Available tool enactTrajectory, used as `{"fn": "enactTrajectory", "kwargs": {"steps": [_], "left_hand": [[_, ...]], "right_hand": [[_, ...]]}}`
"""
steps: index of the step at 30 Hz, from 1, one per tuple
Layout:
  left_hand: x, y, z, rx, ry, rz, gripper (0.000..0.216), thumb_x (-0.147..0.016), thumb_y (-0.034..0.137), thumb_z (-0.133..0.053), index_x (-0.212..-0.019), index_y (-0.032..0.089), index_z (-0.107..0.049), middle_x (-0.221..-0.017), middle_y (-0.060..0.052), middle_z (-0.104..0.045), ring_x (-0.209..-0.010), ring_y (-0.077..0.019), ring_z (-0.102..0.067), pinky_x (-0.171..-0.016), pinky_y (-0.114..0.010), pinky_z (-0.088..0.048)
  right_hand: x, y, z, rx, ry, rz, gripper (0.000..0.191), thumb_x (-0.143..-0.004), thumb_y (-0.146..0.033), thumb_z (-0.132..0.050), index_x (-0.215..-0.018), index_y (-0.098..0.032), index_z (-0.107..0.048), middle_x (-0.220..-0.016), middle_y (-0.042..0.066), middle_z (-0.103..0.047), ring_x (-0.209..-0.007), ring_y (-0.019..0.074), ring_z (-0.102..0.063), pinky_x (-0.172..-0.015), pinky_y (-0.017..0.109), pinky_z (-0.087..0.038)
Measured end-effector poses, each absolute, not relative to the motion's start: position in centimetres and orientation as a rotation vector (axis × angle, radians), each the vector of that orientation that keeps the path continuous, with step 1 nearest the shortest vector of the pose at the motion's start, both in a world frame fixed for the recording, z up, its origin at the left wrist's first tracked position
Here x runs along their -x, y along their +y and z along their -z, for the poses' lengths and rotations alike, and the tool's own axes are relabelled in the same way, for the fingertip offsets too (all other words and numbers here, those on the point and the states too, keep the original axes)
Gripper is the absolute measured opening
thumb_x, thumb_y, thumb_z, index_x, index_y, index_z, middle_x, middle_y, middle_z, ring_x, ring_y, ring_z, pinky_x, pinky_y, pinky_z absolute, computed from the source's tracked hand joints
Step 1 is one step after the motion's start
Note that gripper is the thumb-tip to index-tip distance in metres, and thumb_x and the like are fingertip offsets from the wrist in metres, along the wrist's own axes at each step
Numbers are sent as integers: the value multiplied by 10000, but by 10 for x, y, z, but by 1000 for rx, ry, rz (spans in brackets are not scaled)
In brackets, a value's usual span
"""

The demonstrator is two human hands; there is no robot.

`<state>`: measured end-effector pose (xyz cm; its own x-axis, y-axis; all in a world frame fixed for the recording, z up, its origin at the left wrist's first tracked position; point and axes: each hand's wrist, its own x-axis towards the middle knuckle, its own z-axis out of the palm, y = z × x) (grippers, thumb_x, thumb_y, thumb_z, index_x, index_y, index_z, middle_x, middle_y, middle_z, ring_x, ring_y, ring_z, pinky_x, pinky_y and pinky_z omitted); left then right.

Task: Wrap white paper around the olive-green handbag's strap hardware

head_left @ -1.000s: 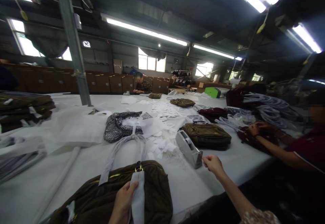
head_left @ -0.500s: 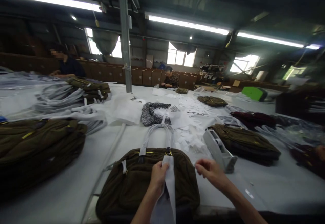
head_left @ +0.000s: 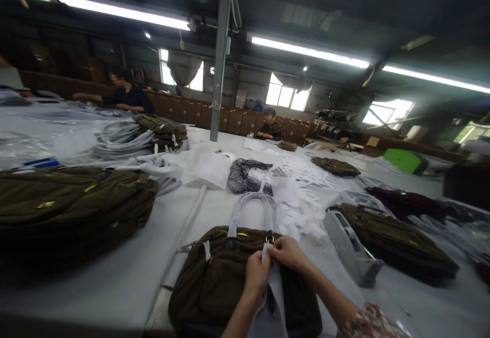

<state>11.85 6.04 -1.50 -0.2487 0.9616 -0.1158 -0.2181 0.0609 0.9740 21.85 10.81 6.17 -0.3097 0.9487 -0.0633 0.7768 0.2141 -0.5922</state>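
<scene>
A dark olive bag [head_left: 214,282] lies on the white table [head_left: 115,276] right in front of me, its two handles [head_left: 250,208] wrapped in white and pointing away. A white paper strip [head_left: 273,297] runs down from the gold ring at the bag's top edge. My left hand [head_left: 257,276] is closed on the strip just below that ring. Beside it, my right hand [head_left: 287,254] pinches the strip's top end at the ring, touching my left hand.
A grey tape dispenser [head_left: 350,248] stands to the right, with another olive bag [head_left: 394,238] behind it. A stack of olive bags [head_left: 72,208] fills the left. White paper scraps [head_left: 302,210], a speckled cloth [head_left: 245,174] and a steel post [head_left: 220,57] lie beyond. Two people sit at the far side.
My right hand moved left from beside the tape dispenser to the strip's top at the ring. My view swung left and down, centring the bag; my left hand kept hold.
</scene>
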Motion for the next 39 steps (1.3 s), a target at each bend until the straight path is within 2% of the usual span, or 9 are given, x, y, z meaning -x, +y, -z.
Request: {"fn": "enactTrajectory", "kwargs": {"steps": [8,10,12,15,21,24,29,34,39], "left_hand": [[-118,60,15,-822,1305,-1433,306,-670,414,-578,-548,136,-547,-507,21,-467,-516,-102,-366,-464,-207,-220],[-118,59,15,-799,1294,-1432,310,-661,419,-592,-537,139,-542,-493,21,-469,-508,-102,-371,-459,-207,-216],[-117,59,16,-775,1271,-1426,314,-653,425,-606,-538,140,-542,-483,24,-466,-495,-97,-367,-453,-206,-211],[-117,59,17,-739,1218,-1413,322,-625,433,-639,-542,136,-543,-480,30,-468,-478,-87,-361,-446,-206,-208],[-113,56,13,-658,1053,-1369,349,-598,454,-669,-619,121,-568,-498,25,-490,-456,-79,-379,-440,-205,-239],[-109,55,9,-617,968,-1336,342,-569,425,-692,-634,108,-580,-489,22,-496,-437,-70,-380,-434,-205,-253],[-105,58,7,-572,868,-1284,341,-536,406,-721,-636,100,-609,-464,14,-523,-402,-62,-387,-418,-202,-267],[-101,60,6,-563,818,-1238,374,-536,429,-735,-642,83,-639,-488,-36,-592,-409,-89,-460,-423,-215,-316],[-100,60,1,-554,780,-1213,369,-556,400,-736,-705,75,-645,-552,-58,-635,-466,-108,-526,-469,-216,-377]], "right_hand": [[-209,108,-62,1820,-2096,-766,298,-655,-319,-592,-412,-147,-566,-342,1,-481,-421,137,-518,-428,212,-327],[-210,108,-57,1840,-2050,-761,235,-648,-325,-611,-502,-144,-584,-380,-4,-512,-440,141,-536,-434,207,-341],[-212,108,-51,1855,-1993,-774,195,-637,-325,-637,-686,-140,-597,-441,-20,-552,-439,140,-544,-420,199,-344],[-217,111,-43,1870,-1917,-856,329,-643,-332,-652,-889,-150,-532,-467,-49,-560,-393,132,-522,-382,193,-330],[-225,117,-33,1827,-1805,-1067,327,-631,-383,-706,-754,-181,-480,-418,-68,-502,-357,85,-440,-363,178,-265],[-229,116,-33,1764,-1736,-1327,337,-677,-460,-665,-747,-181,-490,-355,-85,-428,-291,73,-361,-324,181,-226],[-239,105,-37,1481,-1577,-1717,435,-676,-573,-640,-734,-155,-535,-429,-82,-407,-328,41,-336,-337,161,-240],[-245,94,-39,1264,-1419,-1856,454,-634,-526,-721,-802,-132,-571,-567,-41,-501,-438,32,-425,-418,138,-312],[-247,84,-34,1062,-1211,-1928,427,-635,-436,-763,-890,-123,-625,-615,-25,-539,-497,35,-474,-463,123,-355]]}}
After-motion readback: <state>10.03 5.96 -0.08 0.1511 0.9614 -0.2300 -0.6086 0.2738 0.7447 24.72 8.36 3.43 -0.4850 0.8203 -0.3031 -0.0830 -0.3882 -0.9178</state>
